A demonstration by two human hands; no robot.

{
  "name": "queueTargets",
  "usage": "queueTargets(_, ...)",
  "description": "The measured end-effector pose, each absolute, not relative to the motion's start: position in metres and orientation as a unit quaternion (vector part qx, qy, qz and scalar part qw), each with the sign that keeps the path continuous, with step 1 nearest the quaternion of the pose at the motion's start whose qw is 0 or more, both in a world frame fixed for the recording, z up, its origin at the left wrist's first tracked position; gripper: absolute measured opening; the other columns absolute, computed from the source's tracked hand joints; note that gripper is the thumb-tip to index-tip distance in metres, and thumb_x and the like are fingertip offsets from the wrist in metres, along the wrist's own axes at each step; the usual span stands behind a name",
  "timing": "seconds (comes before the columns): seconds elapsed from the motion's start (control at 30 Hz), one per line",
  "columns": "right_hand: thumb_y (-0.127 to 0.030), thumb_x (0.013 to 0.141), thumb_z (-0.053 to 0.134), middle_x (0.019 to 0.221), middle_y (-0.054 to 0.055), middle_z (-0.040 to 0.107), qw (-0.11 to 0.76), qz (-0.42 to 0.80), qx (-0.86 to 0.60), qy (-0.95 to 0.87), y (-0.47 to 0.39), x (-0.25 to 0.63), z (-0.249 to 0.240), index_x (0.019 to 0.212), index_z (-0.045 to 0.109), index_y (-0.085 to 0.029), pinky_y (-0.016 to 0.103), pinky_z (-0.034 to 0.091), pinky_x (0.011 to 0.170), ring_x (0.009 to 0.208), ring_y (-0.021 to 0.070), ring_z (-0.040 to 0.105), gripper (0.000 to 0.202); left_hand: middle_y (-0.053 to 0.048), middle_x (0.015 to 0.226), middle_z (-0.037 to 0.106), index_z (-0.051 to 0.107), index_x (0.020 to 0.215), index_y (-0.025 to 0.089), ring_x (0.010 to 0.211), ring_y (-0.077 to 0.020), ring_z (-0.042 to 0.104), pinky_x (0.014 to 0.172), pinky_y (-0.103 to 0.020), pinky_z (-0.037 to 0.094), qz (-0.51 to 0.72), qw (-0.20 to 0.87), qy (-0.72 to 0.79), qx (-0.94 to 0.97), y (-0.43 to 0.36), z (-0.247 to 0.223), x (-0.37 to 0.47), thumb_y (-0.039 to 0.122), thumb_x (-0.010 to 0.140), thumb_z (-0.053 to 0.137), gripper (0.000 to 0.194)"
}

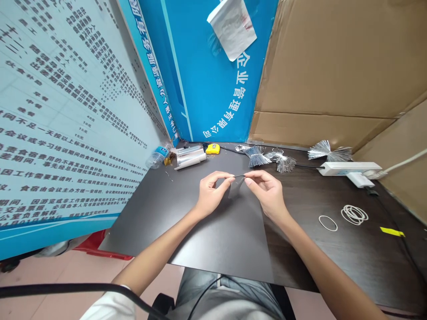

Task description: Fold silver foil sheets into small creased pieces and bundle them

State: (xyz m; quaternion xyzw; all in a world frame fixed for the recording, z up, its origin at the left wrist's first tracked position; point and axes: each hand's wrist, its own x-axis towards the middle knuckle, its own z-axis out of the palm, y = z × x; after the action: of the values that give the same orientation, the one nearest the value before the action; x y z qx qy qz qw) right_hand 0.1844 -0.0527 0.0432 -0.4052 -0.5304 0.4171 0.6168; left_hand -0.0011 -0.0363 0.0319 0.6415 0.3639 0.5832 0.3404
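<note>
Hands (240,191) pinch a thin dark strand (239,176) above the dark table (207,235).

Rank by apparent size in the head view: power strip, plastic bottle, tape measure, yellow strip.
Largest to smallest:
1. Power strip
2. Plastic bottle
3. Tape measure and yellow strip: too alike to rank; the latter is longer but thinner.

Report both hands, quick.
Left hand: closed, pinching one end of a thin dark strand.
Right hand: closed, pinching the strand's other end.
</note>
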Motion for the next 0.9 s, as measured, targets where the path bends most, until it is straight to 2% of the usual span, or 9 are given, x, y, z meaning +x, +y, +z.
queueTargets(0.2, -0.051, 0.083, 0.084, 0.09, 0.005, 0.076, 0.613, 0.4, -0.422, -0.535, -0.053, 0.183, 0.043, 0.088, 0.077, -0.026, 0.04, 0.057, 0.086, 0.087, 0.0245, 0.069, 0.026, -0.006, 0.095, 0.079, 0.081, 0.095, 0.022, 0.091, -0.0203, 0.072, 0.091, -0.034, 0.055, 0.578, 0.356, 0.368, 0.635, -0.038, 0.031, 0.001, 0.037, 0.093, 0.077, 0.015)
queueTargets(0.33, -0.057, 0.08, 0.084, 0.086, 0.005, 0.075, 0.607, 0.416, -0.442, -0.513, -0.049, 0.183, 0.04, 0.085, 0.076, -0.026, 0.038, 0.056, 0.08, 0.082, 0.0233, 0.067, 0.032, -0.006, 0.092, 0.077, 0.077, 0.091, 0.019, 0.086, -0.0185, 0.071, 0.084, -0.032, 0.056, 0.552, 0.425, 0.371, 0.613, -0.038, 0.035, 0.003, 0.042, 0.092, 0.078, 0.022)
queueTargets(0.57, -0.053, 0.075, 0.089, 0.095, 0.006, 0.079, 0.574, 0.505, -0.449, -0.462, -0.045, 0.183, 0.032, 0.091, 0.079, -0.023, 0.038, 0.057, 0.088, 0.088, 0.0225, 0.071, 0.036, -0.005, 0.087, 0.075, 0.072, 0.088, 0.017, 0.078, -0.0159, 0.067, 0.078, -0.029, 0.054, 0.536, 0.478, 0.38, 0.583, -0.029, 0.03, 0.002, 0.047, 0.088, 0.08, 0.031)
queueTargets(0.7, -0.052, 0.071, 0.091, 0.093, 0.007, 0.078, 0.538, 0.531, -0.468, -0.457, -0.041, 0.185, 0.024, 0.092, 0.077, -0.02, 0.035, 0.058, 0.08, 0.083, 0.0205, 0.071, 0.041, -0.005, 0.084, 0.074, 0.069, 0.088, 0.016, 0.074, -0.015, 0.067, 0.074, -0.028, 0.053, 0.518, 0.487, 0.396, 0.58, -0.022, 0.02, 0.001, 0.044, 0.088, 0.077, 0.028)
queueTargets(0.8, -0.045, 0.066, 0.093, 0.079, 0.004, 0.075, 0.508, 0.542, -0.502, -0.443, -0.035, 0.187, 0.016, 0.093, 0.073, -0.019, 0.034, 0.057, 0.074, 0.073, 0.0187, 0.069, 0.042, 0.0, 0.078, 0.072, 0.067, 0.107, 0.019, 0.069, -0.0137, 0.064, 0.072, -0.026, 0.051, 0.469, 0.461, 0.416, 0.629, -0.018, 0.014, -0.003, 0.034, 0.089, 0.073, 0.025)
queueTargets(0.9, -0.035, 0.064, 0.093, 0.076, 0.003, 0.075, 0.475, 0.541, -0.538, -0.438, -0.03, 0.19, 0.008, 0.101, 0.068, -0.02, 0.033, 0.057, 0.069, 0.07, 0.0192, 0.07, 0.047, 0.003, 0.077, 0.072, 0.062, 0.125, 0.024, 0.069, -0.0146, 0.064, 0.073, -0.027, 0.05, 0.399, 0.392, 0.41, 0.721, -0.013, 0.009, -0.01, 0.027, 0.09, 0.067, 0.035)
